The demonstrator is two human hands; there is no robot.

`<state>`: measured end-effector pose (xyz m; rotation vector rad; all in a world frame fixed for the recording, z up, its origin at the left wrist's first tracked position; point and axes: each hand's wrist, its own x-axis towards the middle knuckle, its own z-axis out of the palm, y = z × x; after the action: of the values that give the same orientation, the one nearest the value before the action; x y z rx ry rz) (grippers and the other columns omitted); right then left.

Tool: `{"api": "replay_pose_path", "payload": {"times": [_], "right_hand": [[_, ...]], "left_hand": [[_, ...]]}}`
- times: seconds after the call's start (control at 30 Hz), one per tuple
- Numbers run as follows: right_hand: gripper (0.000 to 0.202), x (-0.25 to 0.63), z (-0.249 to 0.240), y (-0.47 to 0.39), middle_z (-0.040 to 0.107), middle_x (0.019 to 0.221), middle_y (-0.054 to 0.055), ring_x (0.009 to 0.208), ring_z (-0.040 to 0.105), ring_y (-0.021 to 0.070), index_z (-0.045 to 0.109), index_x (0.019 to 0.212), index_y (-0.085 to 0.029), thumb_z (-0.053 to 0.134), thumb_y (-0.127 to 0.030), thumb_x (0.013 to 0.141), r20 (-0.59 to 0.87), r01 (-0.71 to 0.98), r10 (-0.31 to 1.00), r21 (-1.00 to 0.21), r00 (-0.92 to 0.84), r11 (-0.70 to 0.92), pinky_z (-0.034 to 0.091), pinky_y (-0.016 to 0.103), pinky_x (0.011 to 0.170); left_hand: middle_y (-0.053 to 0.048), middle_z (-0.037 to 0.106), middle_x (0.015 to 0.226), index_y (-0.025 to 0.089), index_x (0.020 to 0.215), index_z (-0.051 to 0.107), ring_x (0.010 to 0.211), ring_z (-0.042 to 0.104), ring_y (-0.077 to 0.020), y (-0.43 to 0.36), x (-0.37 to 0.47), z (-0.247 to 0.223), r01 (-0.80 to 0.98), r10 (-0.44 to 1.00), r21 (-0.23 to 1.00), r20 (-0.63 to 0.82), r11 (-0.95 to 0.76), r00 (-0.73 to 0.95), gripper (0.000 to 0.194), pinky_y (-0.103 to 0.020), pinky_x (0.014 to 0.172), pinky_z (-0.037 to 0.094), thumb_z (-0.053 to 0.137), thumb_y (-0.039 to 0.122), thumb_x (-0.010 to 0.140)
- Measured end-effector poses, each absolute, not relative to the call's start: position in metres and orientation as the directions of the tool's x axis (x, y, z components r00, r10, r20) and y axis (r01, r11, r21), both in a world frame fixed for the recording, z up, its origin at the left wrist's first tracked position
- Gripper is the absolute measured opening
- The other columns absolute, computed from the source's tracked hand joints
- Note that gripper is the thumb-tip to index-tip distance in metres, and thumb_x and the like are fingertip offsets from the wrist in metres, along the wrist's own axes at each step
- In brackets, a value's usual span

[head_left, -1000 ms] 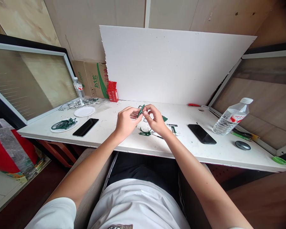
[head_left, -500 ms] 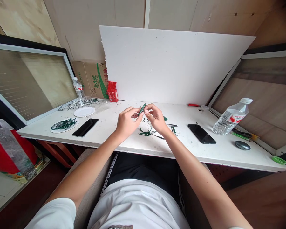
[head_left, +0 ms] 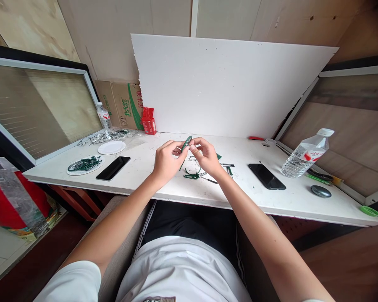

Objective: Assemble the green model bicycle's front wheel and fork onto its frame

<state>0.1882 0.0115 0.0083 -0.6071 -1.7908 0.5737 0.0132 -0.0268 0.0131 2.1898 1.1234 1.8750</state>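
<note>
Above the table, my left hand (head_left: 168,162) pinches a small dark-green piece with a rounded outline (head_left: 186,143), held tilted on edge. My right hand (head_left: 207,157) is closed, thumb and forefinger pressed together right beside that piece; whatever lies between those fingertips is too small or hidden to name. Below the hands lie a green curved part (head_left: 192,176), a thin dark tool-like rod (head_left: 209,180) and several other small green and black parts, partly covered by my right hand.
To the left are a plate of green parts (head_left: 84,165), a white plate (head_left: 111,147) and a phone (head_left: 113,168). On the right lie another phone (head_left: 266,176), a water bottle (head_left: 305,155) and a dark oval object (head_left: 321,191). A white board (head_left: 233,88) stands behind.
The green piece has shifted slightly left and turned a little in my left fingers. Both hands otherwise keep nearly the same place and grip.
</note>
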Motion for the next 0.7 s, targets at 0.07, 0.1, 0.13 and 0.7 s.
{"api": "replay_pose_path", "payload": {"times": [0.07,0.1,0.13,0.7], "right_hand": [[0.036,0.1886,0.0081,0.0117,0.072,0.108,0.006,0.101,0.067,0.0214,0.068,0.103,-0.025,0.060,-0.059,0.103,0.720,0.155,0.644,-0.627,-0.257,0.763,0.054,0.037,0.089],[0.035,0.1889,0.0079,0.0118,0.073,0.108,0.006,0.101,0.067,0.0214,0.068,0.103,-0.025,0.060,-0.059,0.103,0.727,0.175,0.638,-0.614,-0.256,0.770,0.053,0.037,0.089],[0.035,0.1893,0.0077,0.0120,0.073,0.107,0.006,0.101,0.067,0.0214,0.069,0.104,-0.025,0.059,-0.058,0.103,0.732,0.196,0.632,-0.601,-0.255,0.775,0.053,0.037,0.090],[0.035,0.1924,0.0082,0.0165,0.074,0.103,0.006,0.097,0.069,0.0212,0.073,0.100,-0.024,0.068,-0.058,0.098,0.661,0.091,0.705,-0.710,-0.256,0.698,0.056,0.037,0.087]], "left_hand": [[-0.005,0.078,0.094,0.020,0.101,0.079,0.071,0.071,-0.0142,-0.0260,0.0130,0.0129,0.482,0.544,0.479,0.839,-0.734,-0.006,0.015,-0.027,0.072,0.061,0.072,0.033,0.095],[-0.005,0.078,0.093,0.020,0.101,0.079,0.070,0.071,-0.0139,-0.0254,0.0129,0.0127,0.481,0.547,0.484,0.837,-0.731,-0.010,0.015,-0.027,0.071,0.061,0.072,0.032,0.095],[-0.005,0.078,0.093,0.020,0.100,0.079,0.070,0.071,-0.0137,-0.0247,0.0127,0.0125,0.479,0.551,0.490,0.834,-0.729,-0.015,0.015,-0.027,0.071,0.061,0.072,0.031,0.095],[-0.005,0.078,0.091,0.019,0.100,0.079,0.071,0.072,-0.0145,-0.0214,0.0116,0.0111,0.478,0.536,0.477,0.844,-0.738,-0.017,0.013,-0.027,0.070,0.062,0.073,0.028,0.094]]}}
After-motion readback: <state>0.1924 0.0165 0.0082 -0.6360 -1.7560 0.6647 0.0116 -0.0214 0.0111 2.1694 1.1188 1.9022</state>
